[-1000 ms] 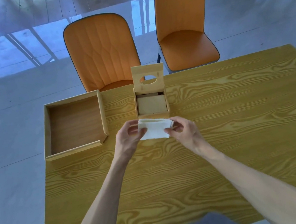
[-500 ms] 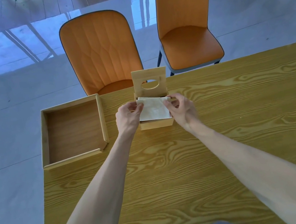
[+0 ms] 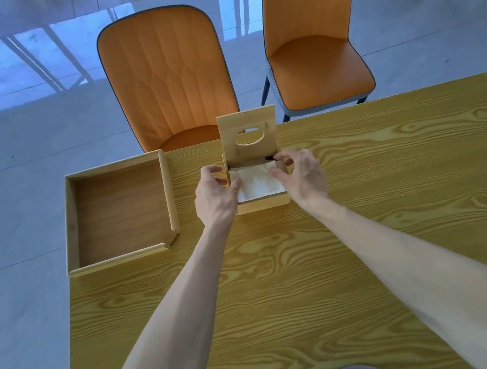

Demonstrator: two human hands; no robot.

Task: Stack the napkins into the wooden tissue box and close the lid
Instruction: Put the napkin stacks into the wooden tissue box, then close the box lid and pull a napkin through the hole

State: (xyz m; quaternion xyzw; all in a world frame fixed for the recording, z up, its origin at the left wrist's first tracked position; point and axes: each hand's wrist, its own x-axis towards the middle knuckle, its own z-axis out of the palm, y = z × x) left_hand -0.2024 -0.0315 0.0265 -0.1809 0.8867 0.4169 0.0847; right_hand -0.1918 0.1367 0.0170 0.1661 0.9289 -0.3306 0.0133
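Observation:
A small wooden tissue box (image 3: 263, 203) stands at the table's far middle. Its lid (image 3: 248, 135), with an oval hole, is tipped up at the back. A white stack of napkins (image 3: 257, 183) lies inside the box opening. My left hand (image 3: 214, 195) is at the box's left side, thumb on the napkins' left edge. My right hand (image 3: 300, 175) is at the right side, thumb and fingertips touching the napkins' right edge.
An open wooden tray (image 3: 119, 209) sits at the table's left far corner, close to my left hand. Two orange chairs (image 3: 167, 75) (image 3: 309, 32) stand beyond the yellow wood-grain table (image 3: 281, 273). The table's left edge runs just past the tray.
Both hands carried the napkin stack forward from the table in front of the box and lowered it into the box opening. The lid has stayed up.

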